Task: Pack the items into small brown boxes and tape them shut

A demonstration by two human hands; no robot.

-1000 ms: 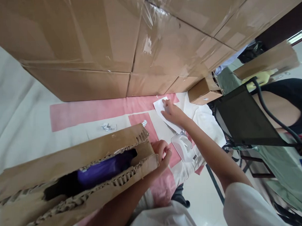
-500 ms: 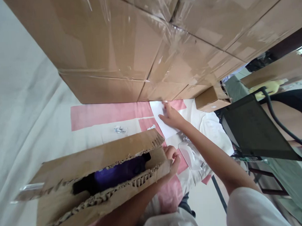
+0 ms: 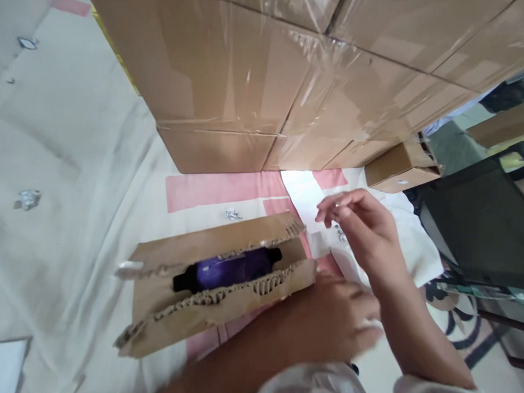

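Observation:
My right hand [image 3: 362,221] is raised over the white paper [image 3: 299,189], thumb and fingertips pinched together. A tiny shiny spot shows at the fingertips, too small to name. My left hand [image 3: 347,308] lies just off the right end of an open cardboard box [image 3: 215,230]. Its fingers look bent but are smeared by motion. Inside the box rests a purple object with black ends [image 3: 233,270]. A little bag of metal screws [image 3: 232,214] lies behind the box, and more small metal parts [image 3: 340,232] sit below my right hand.
A wall of taped cardboard boxes [image 3: 239,76] stands at the back. To the right are a smaller carton [image 3: 399,167] and a dark-backed chair [image 3: 475,204]. Another small bag of hardware [image 3: 27,199] lies on the cloth [image 3: 81,227] at the left.
My right hand has lifted off the paper and come toward me. My left hand has left the box end and moved right and nearer. The view has shifted left.

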